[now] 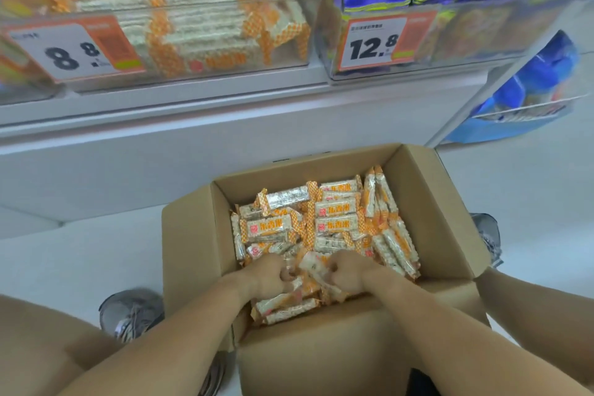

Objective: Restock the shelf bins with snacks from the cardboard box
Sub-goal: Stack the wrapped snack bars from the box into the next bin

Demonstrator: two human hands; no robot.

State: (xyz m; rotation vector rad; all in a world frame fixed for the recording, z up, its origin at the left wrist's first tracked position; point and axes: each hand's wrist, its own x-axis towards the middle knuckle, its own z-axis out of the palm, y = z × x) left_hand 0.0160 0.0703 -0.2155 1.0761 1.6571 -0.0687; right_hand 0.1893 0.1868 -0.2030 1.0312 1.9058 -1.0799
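Brown cardboard box [196, 254] stands open on the floor, full of orange-and-white snack bars [334, 209]; both hands reach into its near end, the left hand [268, 276] and right hand [348, 275] each curled around bars in the pile; beyond, a clear shelf bin [167, 13] at far left holds the same bars behind a price tag [72, 50].

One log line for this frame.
phase: picking | left hand: gripping snack bars | right hand: gripping snack bars | cardboard box: open, stocked
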